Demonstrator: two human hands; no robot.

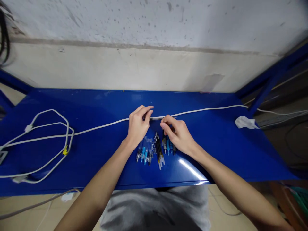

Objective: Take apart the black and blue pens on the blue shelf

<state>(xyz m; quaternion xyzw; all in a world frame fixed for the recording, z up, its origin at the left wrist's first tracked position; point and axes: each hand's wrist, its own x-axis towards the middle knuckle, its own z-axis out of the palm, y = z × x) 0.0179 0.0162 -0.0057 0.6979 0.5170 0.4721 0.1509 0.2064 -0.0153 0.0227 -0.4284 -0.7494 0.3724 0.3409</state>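
Note:
My left hand (139,125) is closed around a pen barrel, mostly hidden by the fingers; a dark part shows between thumb and forefinger. Opposite it, my right hand (178,132) pinches a thin pen refill, whose slim end sticks out past the fingers. The two hands face each other just above the blue shelf, close to the cable. Below them lie clear pen barrels (145,150) with blue and dark grips, small springs (152,150), dark ink refills (158,149) with pale ends, and blue and black pen parts (167,146) partly covered by my right hand.
A white cable (101,128) crosses the blue shelf (101,166) behind my hands and loops at the left, with a yellow tag (65,150). Crumpled white tissue (245,122) lies at the right. A wall (134,67) stands behind; blue frame posts flank both sides.

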